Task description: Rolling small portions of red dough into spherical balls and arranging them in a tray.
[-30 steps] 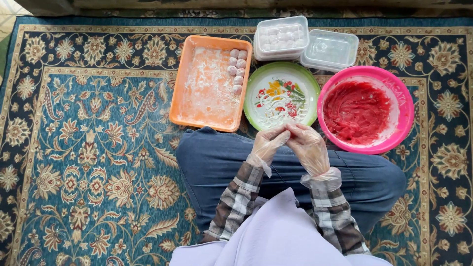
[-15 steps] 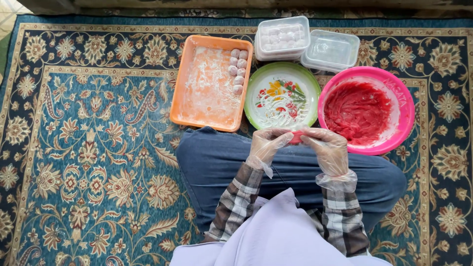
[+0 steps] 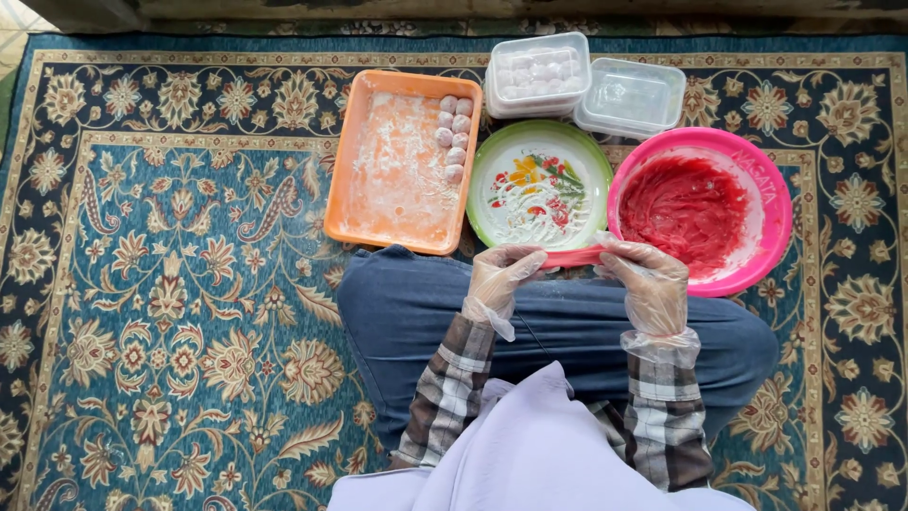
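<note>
Both my hands wear thin clear plastic gloves and hover above my lap. My left hand [image 3: 501, 274] and my right hand [image 3: 648, 279] pinch the two ends of a strip of red dough [image 3: 574, 256], stretched flat between them. Just beyond the right hand stands a pink bowl [image 3: 774, 203] smeared with red dough. In front of the hands lies a green-rimmed flowered plate [image 3: 492, 170] dusted with white flour.
An orange tray [image 3: 345, 185] floured inside holds several pale pink balls [image 3: 454, 137] along its right side. Two clear plastic boxes stand behind: one [image 3: 537, 74] with pale balls, one [image 3: 632, 97] seemingly without contents. Everything rests on a patterned blue carpet [image 3: 170, 284].
My hands were together working a lump of dough; they have drawn apart sideways and the red dough is now pulled into a long strip between them.
</note>
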